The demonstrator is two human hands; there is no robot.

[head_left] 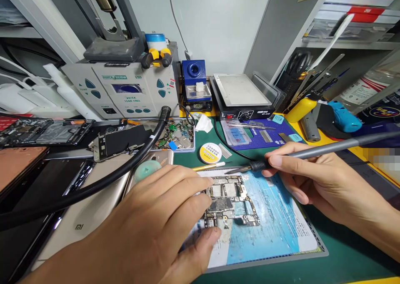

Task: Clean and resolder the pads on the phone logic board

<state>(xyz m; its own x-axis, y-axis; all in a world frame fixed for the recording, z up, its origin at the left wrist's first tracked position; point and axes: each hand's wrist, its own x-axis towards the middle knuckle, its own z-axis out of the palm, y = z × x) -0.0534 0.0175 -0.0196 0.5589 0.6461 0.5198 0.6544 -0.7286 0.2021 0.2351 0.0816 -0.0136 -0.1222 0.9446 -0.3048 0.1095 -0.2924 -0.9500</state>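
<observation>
My right hand [315, 175] is closed around the soldering iron [258, 165], pen-like. Its metal tip points left, just over the top edge of a phone circuit board [221, 202]; whether it touches, I cannot tell. Flat on a blue and white sheet [268, 229] lies the board, with cut-out openings. Fingertips of my left hand [168, 217] press on the board's left side, the thumb at its lower left corner. That hand hides part of the board and sheet. A gold-handled pointed tool [208, 166] and a round yellow and white tin [210, 152] lie just behind.
A hot-air station [125, 88] stands back left, its black hose [125, 167] crossing phones [87, 209]. Behind are a blue soldering station [195, 84] and a heating plate [243, 94]. Loose boards fill a tray [179, 136]; a yellow bottle [301, 109] stands right.
</observation>
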